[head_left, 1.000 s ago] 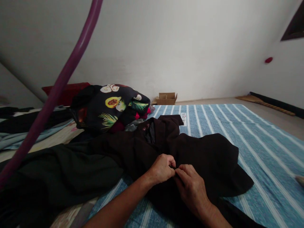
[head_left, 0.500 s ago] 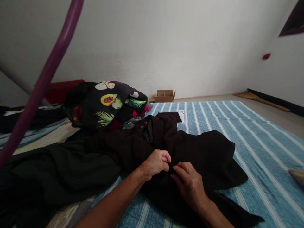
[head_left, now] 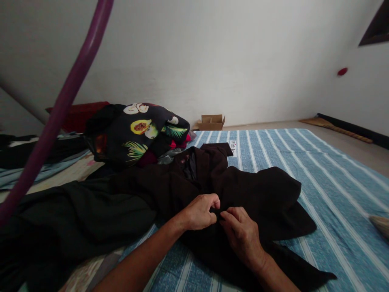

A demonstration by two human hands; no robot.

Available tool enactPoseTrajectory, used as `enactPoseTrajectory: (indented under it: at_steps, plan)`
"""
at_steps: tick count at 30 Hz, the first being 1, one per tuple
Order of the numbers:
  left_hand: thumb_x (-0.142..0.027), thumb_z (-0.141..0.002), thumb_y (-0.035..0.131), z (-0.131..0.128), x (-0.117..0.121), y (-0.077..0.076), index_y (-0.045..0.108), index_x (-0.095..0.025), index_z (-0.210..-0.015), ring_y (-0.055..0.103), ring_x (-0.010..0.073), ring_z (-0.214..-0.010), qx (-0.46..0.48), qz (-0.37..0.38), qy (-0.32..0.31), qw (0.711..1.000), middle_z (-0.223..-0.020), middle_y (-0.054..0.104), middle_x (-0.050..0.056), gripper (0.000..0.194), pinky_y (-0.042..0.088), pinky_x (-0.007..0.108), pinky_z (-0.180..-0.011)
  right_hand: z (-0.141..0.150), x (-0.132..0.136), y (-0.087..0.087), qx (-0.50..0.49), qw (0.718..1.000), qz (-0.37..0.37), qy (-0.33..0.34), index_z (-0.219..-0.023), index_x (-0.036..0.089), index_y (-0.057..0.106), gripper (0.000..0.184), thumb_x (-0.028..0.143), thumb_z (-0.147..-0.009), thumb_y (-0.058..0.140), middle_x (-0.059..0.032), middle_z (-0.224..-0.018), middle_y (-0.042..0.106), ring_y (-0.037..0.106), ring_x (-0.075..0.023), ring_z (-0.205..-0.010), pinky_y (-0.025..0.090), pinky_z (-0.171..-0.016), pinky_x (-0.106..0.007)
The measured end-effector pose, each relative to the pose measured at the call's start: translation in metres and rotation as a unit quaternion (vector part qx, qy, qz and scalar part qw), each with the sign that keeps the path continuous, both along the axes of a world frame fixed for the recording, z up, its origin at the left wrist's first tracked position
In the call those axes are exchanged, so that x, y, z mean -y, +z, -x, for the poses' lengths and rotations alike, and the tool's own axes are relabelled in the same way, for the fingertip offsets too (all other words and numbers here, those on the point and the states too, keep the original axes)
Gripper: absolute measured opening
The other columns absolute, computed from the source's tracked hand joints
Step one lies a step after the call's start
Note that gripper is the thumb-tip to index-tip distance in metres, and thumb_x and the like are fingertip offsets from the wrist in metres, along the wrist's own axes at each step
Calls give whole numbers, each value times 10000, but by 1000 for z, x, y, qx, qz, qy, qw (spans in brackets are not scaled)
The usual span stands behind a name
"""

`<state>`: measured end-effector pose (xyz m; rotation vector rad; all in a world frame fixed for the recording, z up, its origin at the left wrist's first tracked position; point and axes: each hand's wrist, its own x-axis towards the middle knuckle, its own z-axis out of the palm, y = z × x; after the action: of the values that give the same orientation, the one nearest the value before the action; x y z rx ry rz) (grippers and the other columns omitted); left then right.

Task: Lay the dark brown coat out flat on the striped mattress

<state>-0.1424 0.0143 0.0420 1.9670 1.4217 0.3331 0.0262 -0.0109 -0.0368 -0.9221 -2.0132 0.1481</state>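
A dark brown garment (head_left: pixel 258 194) lies spread on a blue striped mattress (head_left: pixel 328 182). My left hand (head_left: pixel 199 211) is curled, pinching the garment's fabric near its middle. My right hand (head_left: pixel 241 233) sits just beside it, fingers pinched on the same fabric, the fingertips of both hands almost touching. Whatever small part they grip is hidden between the fingers.
A black fruit-print cloth (head_left: pixel 142 132) heaps over red and pink clothes behind the garment. More black cloth (head_left: pixel 69 219) lies at the left. A purple tube (head_left: pixel 57 113) crosses the view at upper left. A small cardboard box (head_left: pixel 212 121) stands by the white wall.
Both hands stay pinched on the dark garment and have shifted slightly lower and left in view. The garment's lower right edge has spread out a little.
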Motion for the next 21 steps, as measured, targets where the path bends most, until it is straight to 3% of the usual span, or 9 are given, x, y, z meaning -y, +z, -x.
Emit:
enactPoseTrajectory:
  at_steps: [7, 14, 21]
  plan:
    - [-85, -539, 445, 0, 3, 2, 462, -198, -756, 406, 100, -594, -41, -11, -31, 999, -657, 474, -54, 246, 281, 217, -522, 2, 3, -1, 22, 1000, -18, 13, -1031, 196, 608, 196, 255, -860, 532, -74, -882, 590, 518, -172, -763, 430, -597, -261]
    - [-67, -529, 459, 9, 3, 5, 454, -181, -779, 331, 70, -526, 100, 101, 2, 990, -630, 447, -71, 275, 226, 203, -452, 4, 5, 1, 13, 1000, -24, 10, -1047, 187, 591, 213, 257, -849, 557, -73, -862, 585, 520, -174, -751, 434, -582, -264]
    - [-165, -614, 571, 20, 5, 5, 489, -158, -810, 380, 61, -543, 221, 176, 2, 959, -658, 504, -59, 212, 267, 189, -496, 1, 1, -4, -25, 999, -26, 37, -1110, 190, 549, 280, 228, -834, 580, -74, -889, 578, 532, -164, -761, 458, -588, -255]
